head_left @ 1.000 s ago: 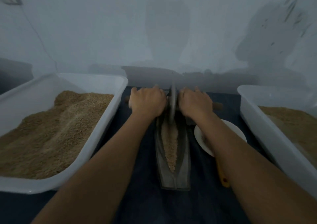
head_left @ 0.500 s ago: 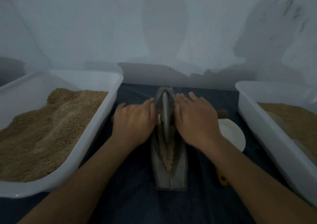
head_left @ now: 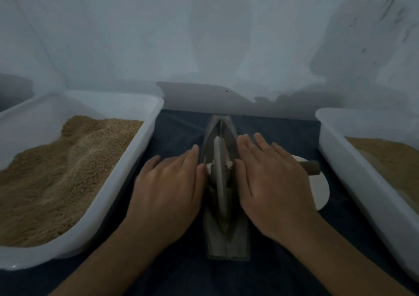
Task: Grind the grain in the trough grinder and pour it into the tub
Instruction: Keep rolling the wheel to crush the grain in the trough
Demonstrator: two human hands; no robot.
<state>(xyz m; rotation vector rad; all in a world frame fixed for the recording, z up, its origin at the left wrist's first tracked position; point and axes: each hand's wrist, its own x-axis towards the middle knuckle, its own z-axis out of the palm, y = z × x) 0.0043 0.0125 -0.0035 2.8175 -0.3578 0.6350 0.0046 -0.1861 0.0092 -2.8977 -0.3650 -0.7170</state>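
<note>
A narrow grey boat-shaped trough grinder (head_left: 226, 243) lies lengthwise on the dark blue cloth in the middle. An upright metal grinding wheel (head_left: 219, 177) stands in its groove, near the trough's middle. My left hand (head_left: 167, 189) lies flat with straight fingers on the wheel's axle left of the trough. On the right side my right hand (head_left: 269, 182) presses flat on the axle, whose wooden end (head_left: 310, 167) sticks out past it. The grain in the groove is mostly hidden by the wheel and hands.
A white tub (head_left: 127, 171) heaped with brown grain (head_left: 59, 168) stands at the left. Another white tub (head_left: 353, 182) with brown material sits at the right. A white plate (head_left: 320, 189) lies between the right hand and that tub. A pale wall rises behind.
Both hands have rolled the wheel toward me, from the trough's far end to its middle. The fingers have straightened flat over the axle.
</note>
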